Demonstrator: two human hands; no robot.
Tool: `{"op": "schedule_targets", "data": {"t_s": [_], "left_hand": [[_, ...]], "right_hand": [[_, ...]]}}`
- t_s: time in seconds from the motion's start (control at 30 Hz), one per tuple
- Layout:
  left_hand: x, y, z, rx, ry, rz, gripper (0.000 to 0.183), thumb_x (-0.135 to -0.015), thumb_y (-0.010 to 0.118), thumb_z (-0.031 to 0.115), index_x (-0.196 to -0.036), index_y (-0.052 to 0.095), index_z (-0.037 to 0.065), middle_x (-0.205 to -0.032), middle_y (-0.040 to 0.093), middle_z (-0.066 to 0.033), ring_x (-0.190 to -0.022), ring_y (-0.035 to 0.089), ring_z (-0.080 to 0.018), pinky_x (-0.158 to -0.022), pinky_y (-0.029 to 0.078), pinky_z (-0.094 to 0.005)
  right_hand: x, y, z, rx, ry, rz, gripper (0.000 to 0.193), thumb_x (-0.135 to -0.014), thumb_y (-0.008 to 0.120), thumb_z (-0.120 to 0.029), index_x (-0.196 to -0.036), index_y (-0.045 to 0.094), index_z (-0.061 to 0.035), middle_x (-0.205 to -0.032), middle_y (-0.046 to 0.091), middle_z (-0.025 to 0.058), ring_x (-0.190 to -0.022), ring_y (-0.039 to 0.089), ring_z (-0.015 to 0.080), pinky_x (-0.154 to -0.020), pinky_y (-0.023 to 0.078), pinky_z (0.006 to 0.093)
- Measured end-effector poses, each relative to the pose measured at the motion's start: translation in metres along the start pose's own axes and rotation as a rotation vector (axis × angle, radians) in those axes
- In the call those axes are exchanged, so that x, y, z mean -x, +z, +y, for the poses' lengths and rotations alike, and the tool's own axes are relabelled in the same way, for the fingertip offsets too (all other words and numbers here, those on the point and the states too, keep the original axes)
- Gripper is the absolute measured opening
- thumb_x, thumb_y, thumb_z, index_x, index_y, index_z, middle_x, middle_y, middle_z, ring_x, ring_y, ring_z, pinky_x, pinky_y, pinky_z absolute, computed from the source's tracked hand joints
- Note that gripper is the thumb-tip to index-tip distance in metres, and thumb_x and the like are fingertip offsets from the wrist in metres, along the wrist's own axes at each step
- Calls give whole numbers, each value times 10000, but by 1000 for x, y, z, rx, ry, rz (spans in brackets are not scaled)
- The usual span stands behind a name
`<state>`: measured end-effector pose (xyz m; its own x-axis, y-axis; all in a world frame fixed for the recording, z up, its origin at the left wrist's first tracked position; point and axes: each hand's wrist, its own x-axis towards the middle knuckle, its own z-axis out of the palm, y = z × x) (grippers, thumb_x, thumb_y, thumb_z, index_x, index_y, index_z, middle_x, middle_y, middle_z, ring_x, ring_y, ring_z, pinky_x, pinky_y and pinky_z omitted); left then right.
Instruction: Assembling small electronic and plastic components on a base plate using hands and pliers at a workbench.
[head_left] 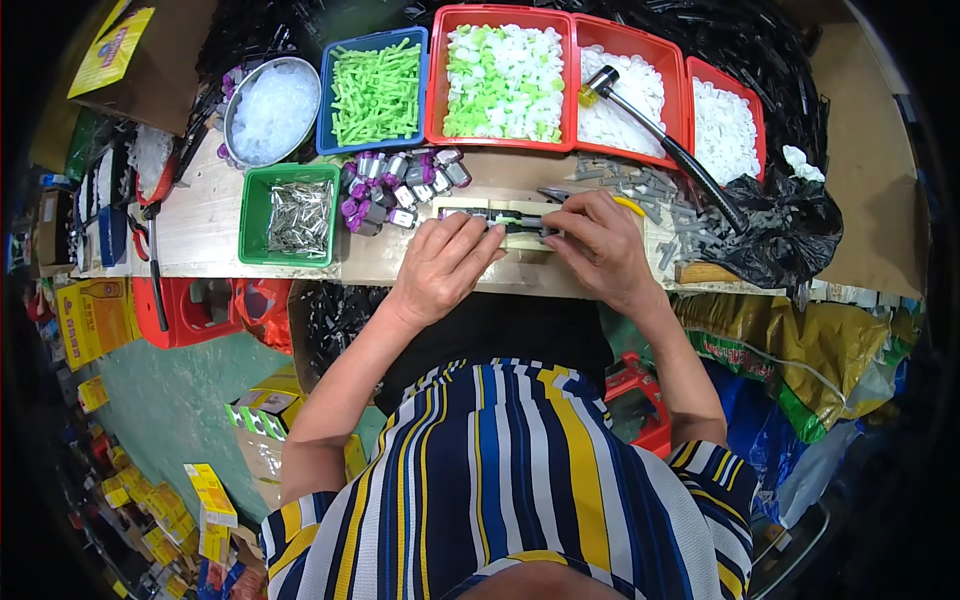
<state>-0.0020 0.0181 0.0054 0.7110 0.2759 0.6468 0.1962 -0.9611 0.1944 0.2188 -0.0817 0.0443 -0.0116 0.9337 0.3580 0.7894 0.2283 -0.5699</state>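
Observation:
A cream-coloured holding block (522,241) lies on the bench in front of me, with a slim dark and purple part set along it. My left hand (445,262) rests at the block's left end, its fingers together and the fingertips on the part. At the right end, my right hand (603,248) has thumb and fingers closed at the part's grey end. What lies between those fingertips is mostly hidden. Pliers with a yellow handle (630,206) show partly behind my right hand. Purple and silver pieces (400,187) lie heaped to the left of the block.
A green bin (290,258) holds metal pins. Behind stand a bowl of clear pieces (272,112), a blue bin (323,130) of green sticks and red bins (435,100) of small parts. A hammer (660,137) lies across one red bin. Grey pieces (690,235) and a black bag (785,230) sit right.

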Motion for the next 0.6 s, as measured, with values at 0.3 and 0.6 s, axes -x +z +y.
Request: {"op": "schedule_targets", "data": {"t_s": [0.3, 0.6], "left_hand": [[7, -2, 3, 26, -10, 86, 371, -710, 837, 100, -1057, 718, 40, -1023, 648, -102, -949, 598, -296, -761, 471, -393], [-1, 4, 2, 17, -1, 83, 388, -738, 820, 107, -1102, 701, 48, -1046, 626, -98, -954, 596, -293, -726, 460, -394]], "right_hand": [[-19, -77, 27, 143, 153, 217, 178, -804, 743, -43, -967, 701, 15, -942, 646, 137, -819, 645, 270, -715, 504, 340], [-47, -198, 181, 917, 422, 246, 214, -862, 630, -112, -1051, 696, -36, -1035, 653, 157, -989, 638, 357, -837, 514, 446]]}}
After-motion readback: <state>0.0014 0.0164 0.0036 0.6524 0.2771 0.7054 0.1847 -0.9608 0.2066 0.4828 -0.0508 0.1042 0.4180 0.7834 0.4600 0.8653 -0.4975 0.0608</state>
